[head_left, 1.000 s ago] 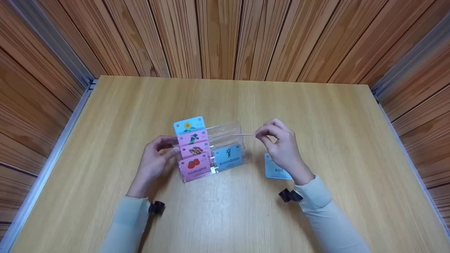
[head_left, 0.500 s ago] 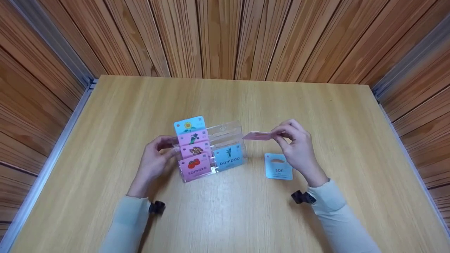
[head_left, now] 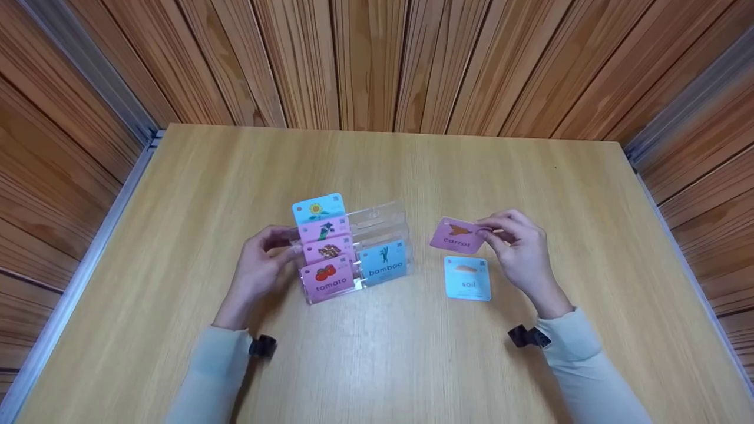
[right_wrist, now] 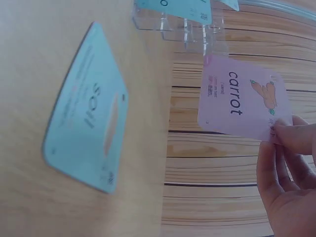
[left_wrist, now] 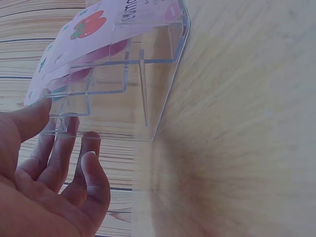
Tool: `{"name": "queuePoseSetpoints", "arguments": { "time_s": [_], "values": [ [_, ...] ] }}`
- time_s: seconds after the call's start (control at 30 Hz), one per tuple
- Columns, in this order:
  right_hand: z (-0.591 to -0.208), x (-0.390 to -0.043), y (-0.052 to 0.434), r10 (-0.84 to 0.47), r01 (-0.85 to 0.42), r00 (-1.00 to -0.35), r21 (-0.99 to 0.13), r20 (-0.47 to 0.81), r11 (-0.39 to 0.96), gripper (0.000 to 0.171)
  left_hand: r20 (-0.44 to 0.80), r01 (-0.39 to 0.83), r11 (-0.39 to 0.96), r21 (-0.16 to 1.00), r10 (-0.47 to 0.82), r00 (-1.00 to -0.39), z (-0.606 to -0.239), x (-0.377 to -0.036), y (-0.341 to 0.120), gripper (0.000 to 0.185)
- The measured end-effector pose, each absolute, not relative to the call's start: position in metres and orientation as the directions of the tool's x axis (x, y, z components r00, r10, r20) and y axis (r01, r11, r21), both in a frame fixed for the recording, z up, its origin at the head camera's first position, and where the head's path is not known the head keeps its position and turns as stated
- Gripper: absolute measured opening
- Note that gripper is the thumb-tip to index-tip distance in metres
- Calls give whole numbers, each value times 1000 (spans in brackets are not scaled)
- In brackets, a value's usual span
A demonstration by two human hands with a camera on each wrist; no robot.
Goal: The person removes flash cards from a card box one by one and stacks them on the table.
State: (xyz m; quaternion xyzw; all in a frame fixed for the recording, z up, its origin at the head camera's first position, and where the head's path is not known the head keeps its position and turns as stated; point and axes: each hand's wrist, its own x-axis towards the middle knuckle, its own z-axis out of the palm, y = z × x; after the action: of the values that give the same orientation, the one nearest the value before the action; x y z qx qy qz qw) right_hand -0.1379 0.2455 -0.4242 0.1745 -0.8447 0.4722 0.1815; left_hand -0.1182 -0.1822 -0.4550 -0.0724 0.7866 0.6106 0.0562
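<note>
A: What has the right hand [head_left: 521, 247] got?

B: A pink carrot card [head_left: 458, 235], pinched at its right edge between thumb and fingers [right_wrist: 284, 163], just right of centre in the head view. The card is off the counter [head_left: 412, 365], face up and slightly tilted. The right wrist view shows the word "carrot" and the little drawing on it.

A: And what lies under it?

B: Just below it in the frame, a blue soil card [head_left: 468, 278] lies flat on the counter, close to the held card, though I cannot tell whether they touch.

A: The left hand [head_left: 259, 271]?

B: It rests against the left end of the clear card stand [head_left: 377, 221], left of centre. In the left wrist view the fingers [left_wrist: 59, 153] are loosely bent along the plastic wall, thumb at the upper edge, steadying rather than clutching.

A: What is in the stand?

B: On its left side, stepped from back to front, a blue sunflower card [head_left: 318, 208], two pink cards and a pink tomato card [head_left: 327, 278]. Beside the tomato, a blue bamboo card [head_left: 384, 264].
</note>
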Motion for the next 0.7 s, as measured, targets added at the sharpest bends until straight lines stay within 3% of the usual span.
{"name": "queuePoseSetpoints", "arguments": {
  "time_s": [0.3,0.7],
  "values": [
    [-420,-132,251,-105,-339,-936,-782,335,523,19,-186,-188,246,951,-31,-982,-455,-118,-184,32],
    [-448,-143,278,-157,-194,-979,-817,128,544,17,-166,-172,263,949,-47,-985,-456,-119,-183,32]
  ]
}}
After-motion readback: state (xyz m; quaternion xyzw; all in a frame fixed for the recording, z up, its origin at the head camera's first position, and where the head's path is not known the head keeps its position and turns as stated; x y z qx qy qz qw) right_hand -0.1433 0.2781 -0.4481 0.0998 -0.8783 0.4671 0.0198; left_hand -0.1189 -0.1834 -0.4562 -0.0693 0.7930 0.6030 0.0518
